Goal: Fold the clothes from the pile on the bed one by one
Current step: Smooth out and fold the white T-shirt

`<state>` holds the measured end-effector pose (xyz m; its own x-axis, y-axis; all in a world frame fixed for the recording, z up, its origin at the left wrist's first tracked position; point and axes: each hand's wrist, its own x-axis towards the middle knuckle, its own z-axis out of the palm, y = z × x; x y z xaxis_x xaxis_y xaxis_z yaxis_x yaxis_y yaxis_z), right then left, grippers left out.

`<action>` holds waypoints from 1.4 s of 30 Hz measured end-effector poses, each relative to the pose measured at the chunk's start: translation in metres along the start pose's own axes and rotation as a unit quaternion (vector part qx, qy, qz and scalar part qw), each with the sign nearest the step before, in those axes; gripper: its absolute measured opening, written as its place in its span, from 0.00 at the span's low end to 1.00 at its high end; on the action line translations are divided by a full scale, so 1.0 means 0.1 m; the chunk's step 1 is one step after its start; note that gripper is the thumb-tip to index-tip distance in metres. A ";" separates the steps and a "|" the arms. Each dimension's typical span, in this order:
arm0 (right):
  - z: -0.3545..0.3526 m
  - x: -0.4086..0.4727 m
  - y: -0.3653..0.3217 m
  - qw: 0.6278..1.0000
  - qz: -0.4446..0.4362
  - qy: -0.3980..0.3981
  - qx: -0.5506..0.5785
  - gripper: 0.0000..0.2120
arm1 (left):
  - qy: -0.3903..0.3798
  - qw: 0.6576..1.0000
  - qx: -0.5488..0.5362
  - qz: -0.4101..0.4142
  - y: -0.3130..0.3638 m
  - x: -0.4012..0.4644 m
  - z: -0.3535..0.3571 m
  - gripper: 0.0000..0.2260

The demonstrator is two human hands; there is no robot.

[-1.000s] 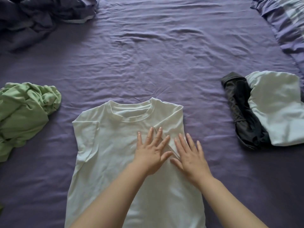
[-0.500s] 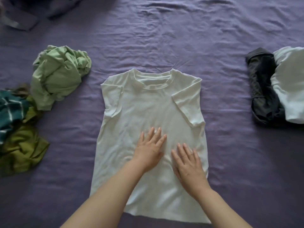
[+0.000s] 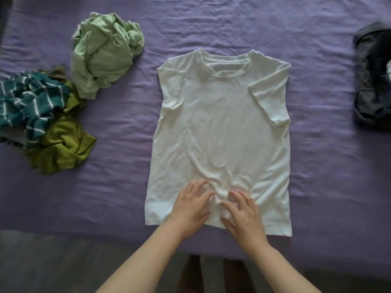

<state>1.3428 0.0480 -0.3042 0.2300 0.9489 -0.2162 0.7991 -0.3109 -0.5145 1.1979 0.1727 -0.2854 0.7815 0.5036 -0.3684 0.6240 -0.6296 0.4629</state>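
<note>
Purple bed sheet [image 3: 211,28], wrinkled, covers the bed. White T-shirt [image 3: 222,132] lies flat at centre, collar away from the person, both sleeves folded inward. Left hand [image 3: 191,207] and right hand [image 3: 243,212] sit side by side near the hem, fingers curled, bunching a ridge of fabric between them. Left of the shirt: crumpled light green garment [image 3: 105,53], teal striped garment [image 3: 29,104], olive garment [image 3: 63,144]. Dark garment [image 3: 370,81] at right edge.
</note>
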 end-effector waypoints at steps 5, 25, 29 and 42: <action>0.10 -0.21 -0.06 0.999 -0.007 -0.034 -0.041 0.23 | -0.020 0.995 0.073 0.064 -0.23 -0.23 0.10 0.19; -0.48 0.59 -0.10 0.979 0.170 -0.069 0.086 0.11 | -0.070 0.973 -0.164 -0.149 -0.24 0.32 -0.47 0.08; -0.79 0.93 0.06 0.982 0.138 -0.110 0.061 0.16 | -0.049 0.973 -0.155 -0.166 -0.38 0.62 -0.77 0.10; -1.64 2.12 0.51 0.989 0.139 -0.027 0.052 0.12 | 0.064 0.967 -0.122 -0.212 -0.59 1.66 -1.75 0.07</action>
<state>1.5236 0.2424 -0.2406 0.4004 0.8221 -0.4047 0.6470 -0.5664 -0.5105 1.2909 0.3974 -0.2327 0.4381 0.7656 -0.4712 0.8578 -0.1992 0.4739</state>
